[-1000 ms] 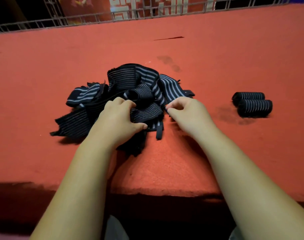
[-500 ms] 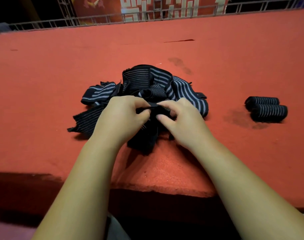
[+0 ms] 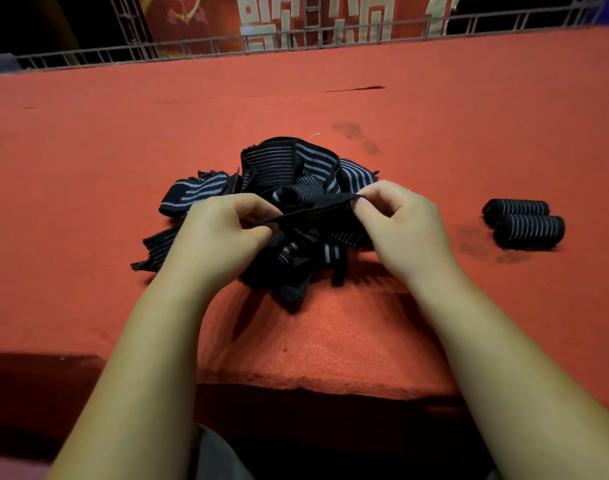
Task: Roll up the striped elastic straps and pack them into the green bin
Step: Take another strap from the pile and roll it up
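Note:
A tangled heap of black straps with grey stripes (image 3: pixel 289 171) lies in the middle of the red carpeted surface (image 3: pixel 88 150). Above the heap a short length of one strap (image 3: pixel 313 211) is stretched flat between my hands. My left hand (image 3: pixel 223 233) pinches its left end between thumb and fingers. My right hand (image 3: pixel 400 223) pinches its right end. Two rolled straps (image 3: pixel 524 223) lie side by side on the carpet to the right, clear of both hands. No green bin is in view.
The carpet's near edge (image 3: pixel 296 386) drops to a dark gap just in front of me. A metal railing (image 3: pixel 296 39) runs along the far edge, with a red patterned banner behind it. Dark stains mark the carpet near the rolls.
Both hands were pressed together low in the heap; now they have risen and moved apart, drawing one strap taut between them.

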`<state>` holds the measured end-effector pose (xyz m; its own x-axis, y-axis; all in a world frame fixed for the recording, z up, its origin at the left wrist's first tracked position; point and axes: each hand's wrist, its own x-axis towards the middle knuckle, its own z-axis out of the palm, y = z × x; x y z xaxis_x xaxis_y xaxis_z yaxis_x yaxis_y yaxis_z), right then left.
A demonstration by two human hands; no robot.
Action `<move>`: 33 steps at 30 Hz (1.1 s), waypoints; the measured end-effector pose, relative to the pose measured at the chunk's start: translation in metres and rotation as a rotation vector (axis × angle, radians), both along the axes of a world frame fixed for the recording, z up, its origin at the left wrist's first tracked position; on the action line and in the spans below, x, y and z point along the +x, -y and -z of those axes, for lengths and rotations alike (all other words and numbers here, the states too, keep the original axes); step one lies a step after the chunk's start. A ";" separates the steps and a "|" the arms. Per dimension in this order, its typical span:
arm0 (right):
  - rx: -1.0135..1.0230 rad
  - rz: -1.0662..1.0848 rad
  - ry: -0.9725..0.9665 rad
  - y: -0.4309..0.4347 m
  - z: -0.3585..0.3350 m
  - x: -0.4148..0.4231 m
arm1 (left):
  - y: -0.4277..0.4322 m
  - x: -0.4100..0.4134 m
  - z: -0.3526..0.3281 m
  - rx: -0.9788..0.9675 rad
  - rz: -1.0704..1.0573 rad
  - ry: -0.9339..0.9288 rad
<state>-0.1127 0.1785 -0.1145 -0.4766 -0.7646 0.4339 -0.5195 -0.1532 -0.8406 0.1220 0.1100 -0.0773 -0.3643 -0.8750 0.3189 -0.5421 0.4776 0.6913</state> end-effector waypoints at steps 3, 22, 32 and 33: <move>0.010 0.014 0.027 -0.003 -0.001 -0.005 | -0.002 -0.003 0.000 0.005 0.026 -0.052; 0.089 0.013 0.293 -0.035 -0.020 -0.038 | 0.001 -0.051 0.015 0.311 -0.014 -0.693; 0.175 0.115 0.643 -0.044 -0.012 -0.071 | -0.024 -0.100 0.030 0.231 0.139 -0.286; 0.182 0.118 0.672 -0.046 -0.012 -0.073 | -0.027 -0.106 0.033 0.269 0.204 -0.249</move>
